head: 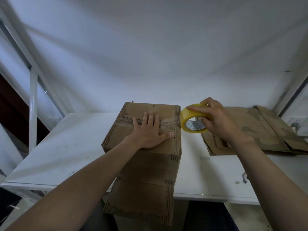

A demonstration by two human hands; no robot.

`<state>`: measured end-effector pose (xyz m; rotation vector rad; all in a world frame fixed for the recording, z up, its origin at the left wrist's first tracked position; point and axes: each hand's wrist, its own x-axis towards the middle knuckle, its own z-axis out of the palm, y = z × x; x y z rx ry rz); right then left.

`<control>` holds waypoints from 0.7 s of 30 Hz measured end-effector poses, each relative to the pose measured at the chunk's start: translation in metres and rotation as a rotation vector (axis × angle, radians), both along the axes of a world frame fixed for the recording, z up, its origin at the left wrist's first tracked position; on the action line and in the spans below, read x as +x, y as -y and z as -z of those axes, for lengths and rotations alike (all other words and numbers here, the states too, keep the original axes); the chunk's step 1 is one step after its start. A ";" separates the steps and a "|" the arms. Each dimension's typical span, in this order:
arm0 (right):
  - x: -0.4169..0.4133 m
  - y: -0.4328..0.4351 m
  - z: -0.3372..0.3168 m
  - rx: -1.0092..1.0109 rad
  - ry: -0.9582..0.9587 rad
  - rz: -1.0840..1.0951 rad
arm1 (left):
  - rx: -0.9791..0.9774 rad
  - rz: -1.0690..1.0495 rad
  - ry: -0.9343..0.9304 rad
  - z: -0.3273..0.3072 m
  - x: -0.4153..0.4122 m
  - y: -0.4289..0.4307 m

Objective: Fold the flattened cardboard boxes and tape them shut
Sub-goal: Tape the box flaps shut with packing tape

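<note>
Your left hand (150, 130) lies flat, fingers spread, pinning the clear tape strip (168, 123) over the folded box (146, 162) seam at table (50, 157) centre. Your right hand (215, 117) grips the yellow tape roll (194, 120), pulling taut. Flattened boxes (260, 130) wait right.

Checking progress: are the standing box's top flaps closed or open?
Closed. On the box, the top lies flat under the left hand, with clear tape running across it to the yellow roll in the right hand.
</note>
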<state>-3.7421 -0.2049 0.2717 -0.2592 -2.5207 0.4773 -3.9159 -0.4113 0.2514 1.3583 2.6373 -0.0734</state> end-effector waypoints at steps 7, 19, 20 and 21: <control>0.007 -0.011 0.050 -0.141 0.052 0.019 | 0.008 -0.001 0.011 0.000 0.000 0.001; 0.004 0.008 0.060 -0.158 0.070 0.073 | -0.020 0.100 0.044 -0.004 0.054 -0.019; 0.005 0.007 0.059 -0.155 0.091 0.075 | -0.024 0.112 0.043 -0.005 0.058 -0.021; 0.008 0.007 0.057 -0.156 0.122 0.074 | -0.029 0.119 0.049 -0.007 0.059 -0.022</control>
